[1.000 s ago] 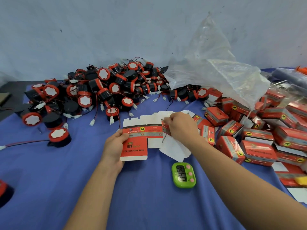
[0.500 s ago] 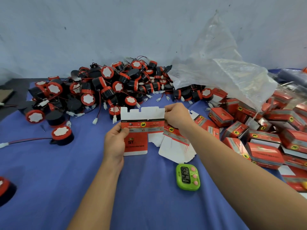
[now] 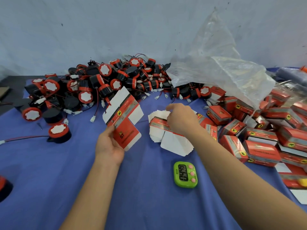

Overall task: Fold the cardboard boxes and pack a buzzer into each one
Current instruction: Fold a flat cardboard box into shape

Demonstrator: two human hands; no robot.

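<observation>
Cardboard box blank (image 3: 123, 120) had left the stack (image 3: 159, 130). Your left hand (image 3: 108, 145) alone pinched it, tilted above the surface (image 3: 149, 196) near the buzzer pile (image 3: 99, 83). Your right hand (image 3: 181, 120) had released it and lay curled on the stack; I could not tell whether its fingers gripped.

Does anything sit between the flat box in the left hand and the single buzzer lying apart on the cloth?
Nothing visible. Only bare blue cloth separates the left hand, holding the flat red-and-white cardboard box, from the lone black-and-red round buzzer.
</observation>
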